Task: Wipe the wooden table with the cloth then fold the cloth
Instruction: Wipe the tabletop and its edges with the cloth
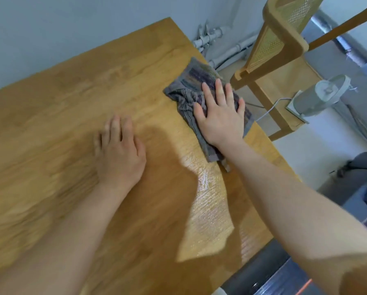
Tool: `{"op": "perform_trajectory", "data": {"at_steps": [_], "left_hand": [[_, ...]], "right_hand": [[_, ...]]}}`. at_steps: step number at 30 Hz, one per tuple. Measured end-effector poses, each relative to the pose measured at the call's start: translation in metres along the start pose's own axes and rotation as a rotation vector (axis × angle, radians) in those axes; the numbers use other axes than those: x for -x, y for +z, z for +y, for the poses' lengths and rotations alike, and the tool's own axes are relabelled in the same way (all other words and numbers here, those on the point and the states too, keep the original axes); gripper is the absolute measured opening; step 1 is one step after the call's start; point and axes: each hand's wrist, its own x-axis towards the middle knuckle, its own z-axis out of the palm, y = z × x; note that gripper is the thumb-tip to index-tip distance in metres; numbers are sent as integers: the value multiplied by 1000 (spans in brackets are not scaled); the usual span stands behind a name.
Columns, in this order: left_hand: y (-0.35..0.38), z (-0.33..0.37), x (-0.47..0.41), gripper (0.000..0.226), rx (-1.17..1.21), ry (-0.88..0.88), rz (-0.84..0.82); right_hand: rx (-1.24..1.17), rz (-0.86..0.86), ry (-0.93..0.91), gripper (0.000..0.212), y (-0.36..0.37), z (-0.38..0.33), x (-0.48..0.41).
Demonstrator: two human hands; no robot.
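Note:
A grey striped cloth (pixel 191 86) lies bunched on the wooden table (pixel 71 99), close to the table's right edge. My right hand (pixel 220 116) presses flat on the cloth with straight, spread fingers. My left hand (pixel 118 150) rests on the bare wood to the left of the cloth, fingers loosely bent and holding nothing. A wet, shiny streak (pixel 208 201) runs along the table's right side below the cloth.
A tan chair with a woven back (pixel 280 39) stands just beyond the table's right edge. A small white fan (pixel 323 96) sits on the floor behind it. Grey pipes (pixel 212 37) run along the wall. A dark object (pixel 263 277) lies at the table's near corner.

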Motion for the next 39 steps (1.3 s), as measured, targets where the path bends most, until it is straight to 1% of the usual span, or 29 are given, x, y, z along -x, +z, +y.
{"op": "perform_trajectory", "data": {"at_steps": [2, 3, 5, 7, 8, 9, 11, 13, 15, 17, 19, 22, 24, 25, 27, 31, 33, 36, 38, 39], "left_hand": [[6, 7, 13, 55, -2, 42, 9], [7, 9, 15, 55, -2, 54, 25], [8, 7, 16, 54, 2, 52, 36], [9, 5, 15, 54, 9, 37, 40], [9, 5, 14, 54, 14, 39, 49], [9, 5, 14, 54, 20, 51, 61], [9, 5, 20, 55, 20, 89, 80], [11, 2, 35, 59, 13, 125, 63], [14, -1, 59, 62, 0, 166, 27], [16, -3, 83, 63, 0, 217, -3], [18, -3, 92, 61, 8, 256, 3], [15, -5, 88, 57, 6, 276, 63], [16, -6, 87, 56, 12, 272, 58], [16, -6, 88, 55, 22, 271, 58], [17, -5, 88, 54, 33, 282, 74], [12, -7, 85, 53, -3, 284, 53], [11, -4, 85, 53, -17, 256, 36], [12, 1, 86, 55, -49, 235, 25], [13, 0, 84, 56, -58, 227, 25], [14, -1, 84, 57, -55, 227, 30]], "right_hand": [[15, 53, -1, 61, 8, -13, 44], [19, 62, -42, 60, 13, -24, 76], [23, 8, -177, 59, 22, -42, 144], [31, -46, -243, 58, 22, -33, 181], [25, -43, -220, 58, 19, -16, 184], [36, -19, -156, 58, 15, 6, 181], [67, 3, 22, 60, 2, 49, 160], [33, -5, 219, 61, -10, 79, 133], [-14, 18, 345, 61, -13, 79, 119], [-39, 57, 396, 61, -5, 54, 129], [-22, 78, 341, 61, 11, 12, 165], [-26, 30, 135, 59, 36, -56, 242], [-18, -5, 32, 57, 43, -73, 278], [-13, -11, 1, 57, 43, -66, 286], [-11, -8, 21, 58, 37, -31, 282], [6, 36, 280, 64, 11, 57, 224], [7, 28, 351, 66, 0, 86, 188], [-38, 34, 443, 65, -8, 97, 145], [-58, 55, 501, 64, -6, 84, 134], [-46, 67, 490, 64, -3, 73, 135]]}}
